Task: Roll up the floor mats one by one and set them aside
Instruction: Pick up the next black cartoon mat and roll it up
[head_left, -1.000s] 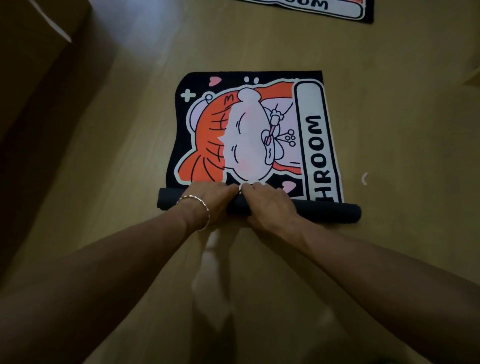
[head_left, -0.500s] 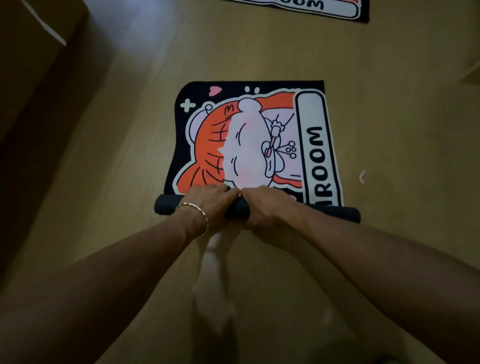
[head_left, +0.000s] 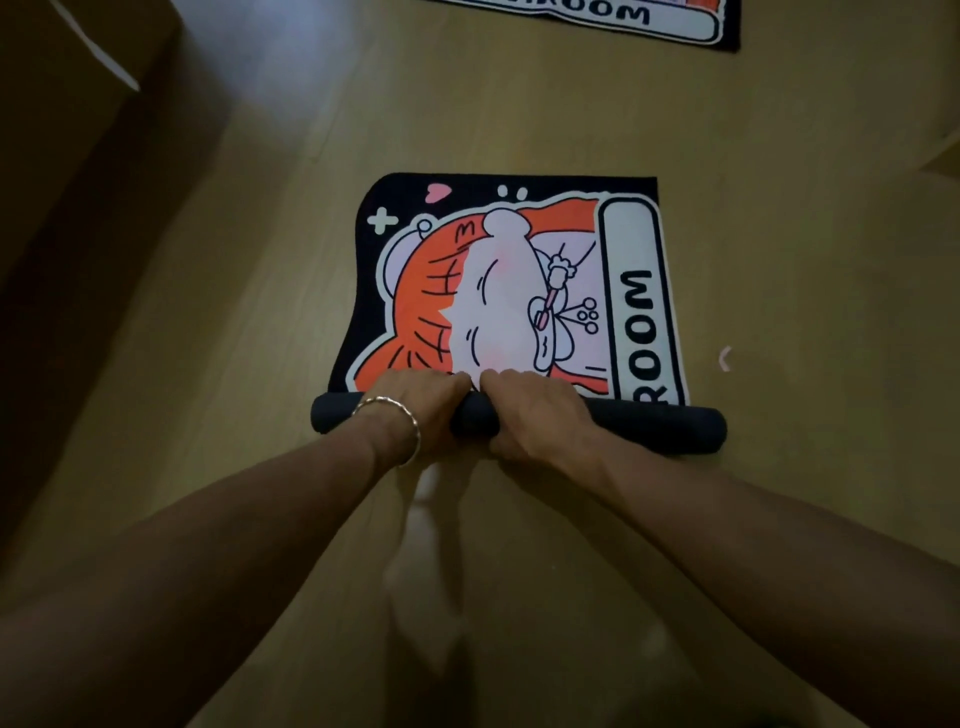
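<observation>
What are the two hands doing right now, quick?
The left hand grips the rolled part of the mat.
The right hand grips it too.

Tan wood-look floor (head_left: 249, 322) everywhere, lighting's pretty dim. Big brown cardboard box (head_left: 57, 88) sits far left with a white strip of tape (head_left: 101, 60) on it. Tiny white curved scrap (head_left: 724, 358) lies on the right, and a tan box corner (head_left: 943, 150) pokes in far right.

Wood floor (head_left: 779, 130); half-rolled mat (head_left: 498, 291) centre; second mat (head_left: 597, 15) far edge; pale scrap (head_left: 724, 358) beside.
</observation>
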